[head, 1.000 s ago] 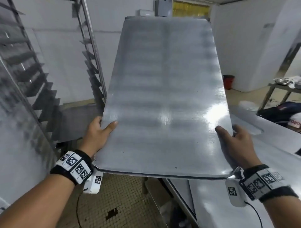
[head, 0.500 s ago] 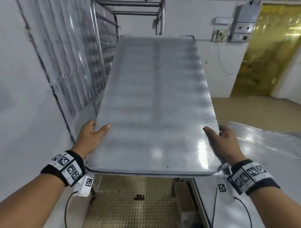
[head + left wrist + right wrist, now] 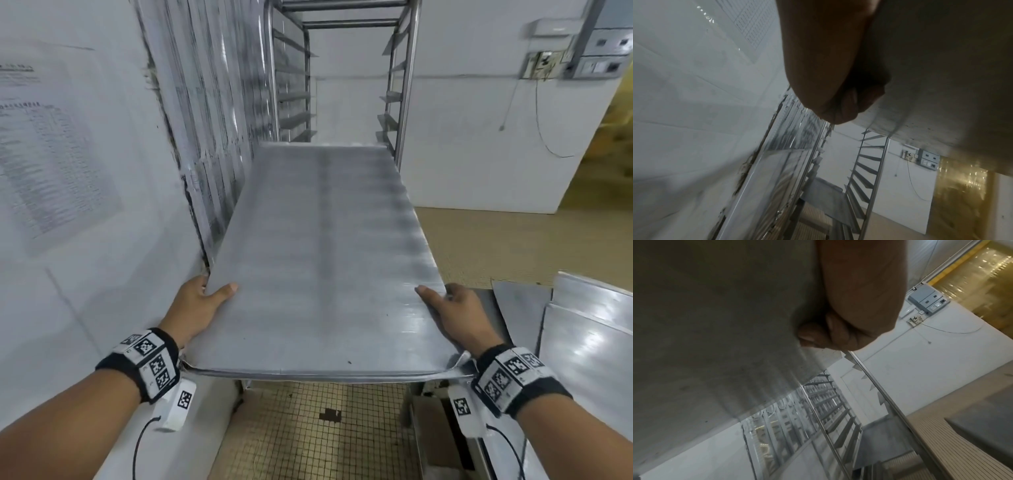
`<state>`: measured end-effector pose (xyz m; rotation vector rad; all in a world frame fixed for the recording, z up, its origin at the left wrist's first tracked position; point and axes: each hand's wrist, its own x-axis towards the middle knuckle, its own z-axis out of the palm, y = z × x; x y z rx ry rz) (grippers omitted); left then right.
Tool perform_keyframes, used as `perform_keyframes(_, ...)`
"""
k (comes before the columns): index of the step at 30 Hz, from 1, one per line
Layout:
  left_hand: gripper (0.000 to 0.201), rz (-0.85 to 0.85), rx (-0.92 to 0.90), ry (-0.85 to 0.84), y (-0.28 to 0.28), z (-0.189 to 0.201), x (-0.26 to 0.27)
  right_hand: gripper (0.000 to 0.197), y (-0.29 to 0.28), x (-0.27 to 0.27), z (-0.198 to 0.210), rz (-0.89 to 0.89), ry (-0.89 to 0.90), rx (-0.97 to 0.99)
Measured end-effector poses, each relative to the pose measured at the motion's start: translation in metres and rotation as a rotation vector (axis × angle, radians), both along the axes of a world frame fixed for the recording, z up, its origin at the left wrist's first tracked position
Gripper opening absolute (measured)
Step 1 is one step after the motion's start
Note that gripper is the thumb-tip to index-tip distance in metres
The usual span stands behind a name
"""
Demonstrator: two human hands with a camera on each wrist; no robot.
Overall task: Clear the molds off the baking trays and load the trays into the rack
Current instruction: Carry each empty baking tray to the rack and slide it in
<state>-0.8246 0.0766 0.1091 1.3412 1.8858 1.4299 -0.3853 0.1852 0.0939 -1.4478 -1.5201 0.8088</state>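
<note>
I hold a long, bare metal baking tray (image 3: 318, 253) level in front of me, its far end at the mouth of the steel rack (image 3: 342, 68). My left hand (image 3: 202, 305) grips the tray's left edge near the close corner, thumb on top. My right hand (image 3: 452, 308) grips the right edge the same way. In the left wrist view my curled fingers (image 3: 840, 105) sit under the tray (image 3: 941, 81), with the rack's runners (image 3: 863, 170) beyond. In the right wrist view my fingers (image 3: 826, 332) curl beneath the tray (image 3: 715, 321). No molds are in view.
A white wall (image 3: 85, 240) with a posted sheet stands close on my left. More trays (image 3: 589, 339) lie on the steel table at my right. A lower tray (image 3: 826, 196) sits in the rack. Tiled floor (image 3: 315, 428) lies below; a yellow strip curtain (image 3: 972, 277) hangs far right.
I have turned left with the tray, from facing the room to facing the rack. The tray has come down from a steep tilt to nearly level. Both hands keep their grip.
</note>
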Motion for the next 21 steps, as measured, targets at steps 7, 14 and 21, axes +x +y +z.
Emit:
perform_keyframes(7,0.024,-0.027,-0.126,-0.007,0.017,-0.027,-0.014,0.064,0.004,-0.006,-0.024,0.013,-0.047,-0.075)
perform_keyframes(14,0.035,-0.056,-0.221,0.008,0.044,-0.053,-0.038,0.067,0.016,-0.021,-0.046,-0.020,-0.068,-0.139)
perform_keyframes(21,0.100,-0.095,-0.263,0.031,0.104,-0.087,-0.091,0.057,0.043,-0.048,-0.050,-0.083,-0.096,-0.167)
